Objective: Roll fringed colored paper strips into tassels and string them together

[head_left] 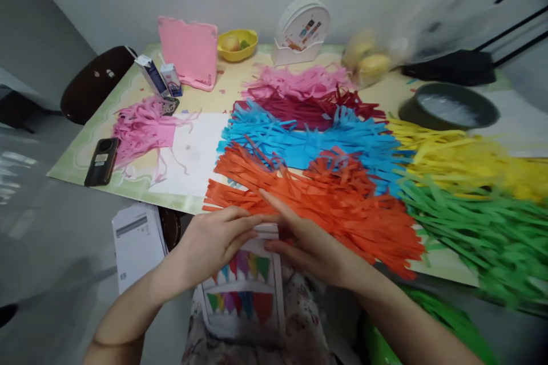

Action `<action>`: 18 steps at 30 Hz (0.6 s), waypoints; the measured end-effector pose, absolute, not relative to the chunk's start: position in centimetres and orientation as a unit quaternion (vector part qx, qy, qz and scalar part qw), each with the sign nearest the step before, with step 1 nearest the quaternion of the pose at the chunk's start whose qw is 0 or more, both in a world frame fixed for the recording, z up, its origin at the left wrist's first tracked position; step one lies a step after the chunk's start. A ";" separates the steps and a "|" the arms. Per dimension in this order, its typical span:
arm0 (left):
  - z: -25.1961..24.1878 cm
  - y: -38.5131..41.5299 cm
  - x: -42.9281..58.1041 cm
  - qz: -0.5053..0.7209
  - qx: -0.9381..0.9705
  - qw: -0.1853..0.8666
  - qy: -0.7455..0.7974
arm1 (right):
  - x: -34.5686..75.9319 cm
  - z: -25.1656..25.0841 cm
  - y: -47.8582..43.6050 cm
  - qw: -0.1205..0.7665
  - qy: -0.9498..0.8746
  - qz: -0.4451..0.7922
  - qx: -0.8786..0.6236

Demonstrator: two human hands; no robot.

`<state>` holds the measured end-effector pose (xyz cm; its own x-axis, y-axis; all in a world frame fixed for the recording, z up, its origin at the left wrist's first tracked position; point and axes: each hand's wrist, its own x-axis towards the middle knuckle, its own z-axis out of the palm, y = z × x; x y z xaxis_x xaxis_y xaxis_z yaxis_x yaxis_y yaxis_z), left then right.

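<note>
A white printed box [240, 331], showing rows of colourful pennants or tassels, stands over my lap just below the table's front edge. My left hand [216, 239] lies across its top edge from the left, fingers bent over the rim. From the right, my right hand [310, 245] grips the upper corner, its thumb and fingers on either side. The fingers of both hands meet at the top, so part of the box's opening is hidden. Right behind the hands spreads a pile of orange tissue fringe [355, 205].
Blue [299, 145], dark red [286, 105], pink [303, 80], yellow [462, 151] and green fringe [479, 234] cover the table. A phone [103, 161] sits at the left edge, near drink cartons [152, 75]. A dark bowl [449, 105] stands right; papers [139, 242] lie below left.
</note>
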<state>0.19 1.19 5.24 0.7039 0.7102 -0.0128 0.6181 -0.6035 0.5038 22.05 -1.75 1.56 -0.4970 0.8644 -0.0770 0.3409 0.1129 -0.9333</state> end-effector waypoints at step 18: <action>3.4 0.8 -0.3 0.195 0.922 0.060 0.329 | 21.2 0.8 -2.1 0.400 -0.672 0.461 -0.418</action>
